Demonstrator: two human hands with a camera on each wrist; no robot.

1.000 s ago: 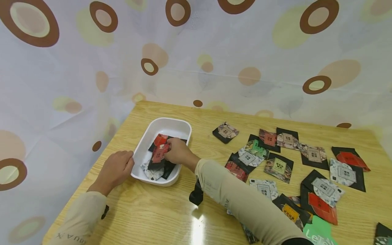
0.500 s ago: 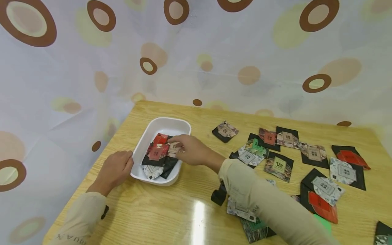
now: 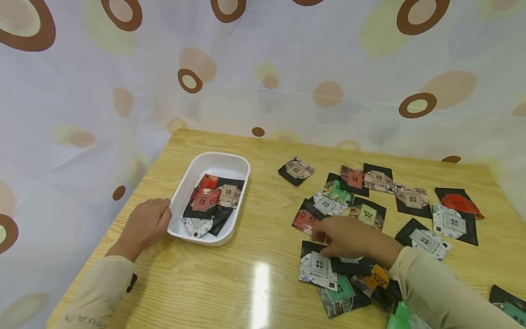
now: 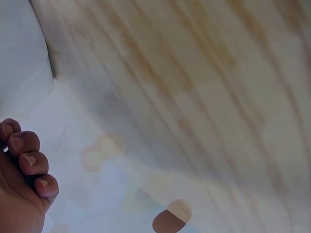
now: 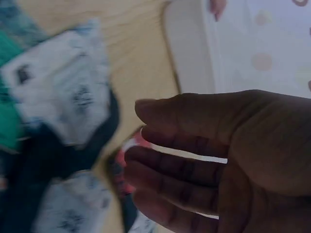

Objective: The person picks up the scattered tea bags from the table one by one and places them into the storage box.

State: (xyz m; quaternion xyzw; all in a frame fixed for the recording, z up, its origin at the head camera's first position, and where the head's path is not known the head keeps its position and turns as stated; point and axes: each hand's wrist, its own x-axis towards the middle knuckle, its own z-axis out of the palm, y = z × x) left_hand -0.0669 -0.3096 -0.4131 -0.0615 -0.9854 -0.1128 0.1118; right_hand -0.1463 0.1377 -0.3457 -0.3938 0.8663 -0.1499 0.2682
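My left hand [image 3: 141, 224] grips the left rim of a white plastic basin [image 3: 213, 239], its fingers curled in the left wrist view. Inside the basin lies a small pile of flat square sachets: a black-and-red one [image 3: 202, 202] on top, a beige-labelled one [image 3: 228, 195] beside it and a white floral one [image 3: 198, 225] underneath. My right hand [image 3: 349, 235] hovers over the scattered sachets on the table, holding nothing. Its fingers stretch loosely toward a white-and-black sachet [image 3: 318, 266] in the head view. A red sachet [image 3: 305, 221] lies just beyond the fingertips.
More sachets spread over the right half of the wooden table [image 3: 197, 288], several overlapping, among them a green-labelled one [image 3: 341, 292] and an orange-labelled one [image 3: 380, 275]. A lone sachet [image 3: 296, 171] lies nearer the basin. A spotted curtain [image 3: 304, 59] hangs behind the table.
My right hand has let go of a sachet in the basin and moved right, over the sachets on the table. My left hand stays at the basin's rim.
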